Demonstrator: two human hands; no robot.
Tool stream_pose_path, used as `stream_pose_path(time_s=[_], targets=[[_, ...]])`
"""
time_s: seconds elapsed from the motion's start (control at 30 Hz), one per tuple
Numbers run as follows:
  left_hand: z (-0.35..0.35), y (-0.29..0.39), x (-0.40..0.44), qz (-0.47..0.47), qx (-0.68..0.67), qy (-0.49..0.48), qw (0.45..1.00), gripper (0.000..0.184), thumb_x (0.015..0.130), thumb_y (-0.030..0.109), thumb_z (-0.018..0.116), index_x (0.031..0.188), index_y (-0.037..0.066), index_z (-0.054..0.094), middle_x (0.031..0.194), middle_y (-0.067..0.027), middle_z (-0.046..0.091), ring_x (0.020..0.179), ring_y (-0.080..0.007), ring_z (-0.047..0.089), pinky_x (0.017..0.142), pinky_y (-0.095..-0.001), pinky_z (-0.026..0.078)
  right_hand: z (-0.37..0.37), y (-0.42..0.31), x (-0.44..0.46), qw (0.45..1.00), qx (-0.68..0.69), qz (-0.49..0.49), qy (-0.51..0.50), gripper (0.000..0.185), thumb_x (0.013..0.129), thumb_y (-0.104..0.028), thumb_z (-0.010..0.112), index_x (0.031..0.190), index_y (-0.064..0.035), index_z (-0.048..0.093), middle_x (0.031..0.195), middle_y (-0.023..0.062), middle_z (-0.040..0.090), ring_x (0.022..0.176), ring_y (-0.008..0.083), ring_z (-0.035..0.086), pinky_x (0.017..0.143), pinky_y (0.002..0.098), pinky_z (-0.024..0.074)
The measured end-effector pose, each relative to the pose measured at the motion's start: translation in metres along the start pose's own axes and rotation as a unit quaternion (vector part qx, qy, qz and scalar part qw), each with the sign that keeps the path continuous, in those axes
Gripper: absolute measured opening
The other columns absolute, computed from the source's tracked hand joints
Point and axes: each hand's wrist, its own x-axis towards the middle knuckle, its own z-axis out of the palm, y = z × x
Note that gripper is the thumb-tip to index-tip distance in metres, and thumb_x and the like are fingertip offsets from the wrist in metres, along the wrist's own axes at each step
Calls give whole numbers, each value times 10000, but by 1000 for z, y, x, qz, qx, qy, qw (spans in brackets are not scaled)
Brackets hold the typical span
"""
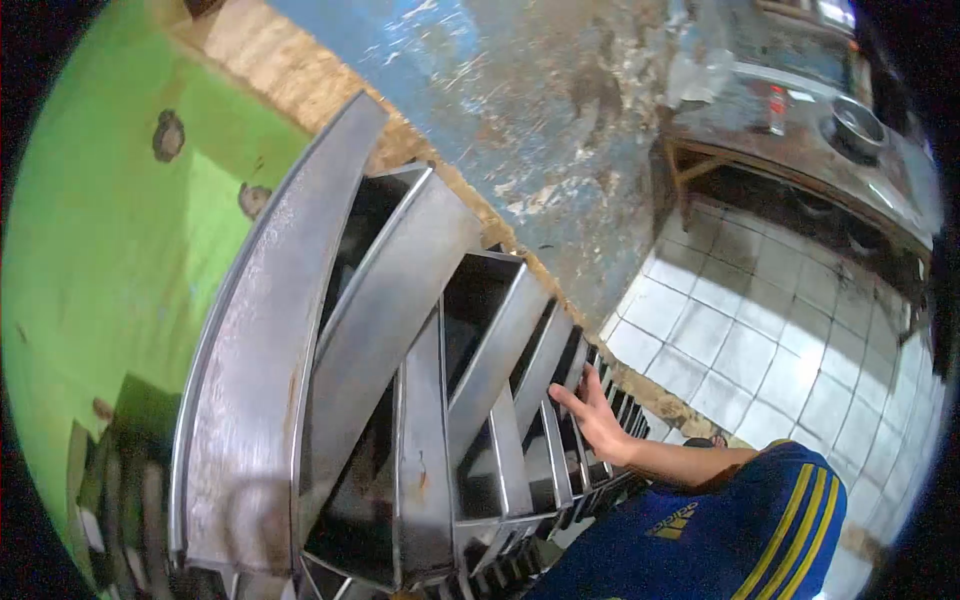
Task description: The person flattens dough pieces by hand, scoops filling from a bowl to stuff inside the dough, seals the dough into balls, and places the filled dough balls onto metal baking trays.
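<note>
The right hand (598,420), thumb and fingers spread, is at the far end of stacked metal trays (390,280), which lie at crossing angles beside a green wall (100,220); the left hand's state cannot be told. A tiled floor (740,345) shows beyond.

Silver-grey metal trays (400,300) — yellow-striped blue garment (725,530)

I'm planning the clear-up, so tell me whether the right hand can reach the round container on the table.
Probably not: the right hand is at the metal pieces, and the round container sits well away across the tiled floor.
</note>
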Motion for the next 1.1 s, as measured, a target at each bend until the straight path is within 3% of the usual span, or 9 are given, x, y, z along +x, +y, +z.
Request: stream_pose_path(time_s=[0.1,0.2,0.3,0.4,0.53,0.6,0.8,0.87,1.1], targets=[[21,-6,20,-5,0,-40,999,615,1114,495,396,1572,92,472,1555,-141,529,1411,-308,511,1169,-466,406,12,3,-3,999,0,-34,22,1057,955,-551,731,1576,111,189,1518,264,451,1398,345,460,1192,421,364],[41,-12,31,-7,5,-74,997,611,1114,490,399,1570,91,473,1550,-141,532,1403,-307,516,1162,-466,411,9,38,17,993,-42,-69,85,798,1029,-369,685,1590,-20,238,1395,155,570,1257,235,563,1075,363,467],[60,-16,42,-10,7,-106,994,606,1113,484,402,1568,90,474,1544,-141,536,1395,-306,520,1154,-465,416,8,46,33,988,-72,-90,104,753,1046,-362,650,1582,-15,251,1392,159,565,1238,229,566,1047,362,489],[76,-19,50,-14,9,-133,991,602,1112,479,405,1566,90,475,1538,-141,539,1387,-305,525,1147,-465,421,8,43,39,988,-52,-126,77,964,985,-571,673,1566,82,267,1516,257,442,1394,332,461,1185,414,369],[99,-23,52,-13,11,-165,986,596,1111,472,409,1563,89,477,1530,-142,543,1377,-304,531,1138,-464,428,6,41,34,984,-80,-124,101,880,984,-448,707,1574,39,273,1472,228,484,1351,310,501,1152,417,405],[109,-23,48,-14,14,-174,984,593,1111,468,411,1561,88,477,1527,-142,545,1372,-303,534,1133,-464,431,-8,75,67,970,-74,-207,105,838,954,-444,727,1520,28,329,1419,196,507,1295,291,529,1118,413,433],[139,-17,27,-10,28,-203,979,584,1109,458,417,1557,87,479,1515,-142,552,1356,-301,544,1119,-462,441,-5,50,44,982,-44,-153,99,755,934,-360,717,1479,33,372,1268,171,589,1161,251,585,1025,394,476],[156,-11,19,-7,32,-215,976,581,1109,454,419,1555,86,480,1511,-142,554,1351,-301,547,1114,-462,445,-12,50,40,981,-60,-151,106,613,923,-280,691,1389,27,438,1188,146,613,1050,224,608,928,375,506],[208,14,-40,19,49,-249,967,571,1107,442,426,1550,85,482,1498,-143,561,1333,-299,557,1098,-461,457,-51,12,9,983,-43,-162,74,757,872,-374,731,1422,24,397,1185,149,580,1039,233,582,904,378,493]])
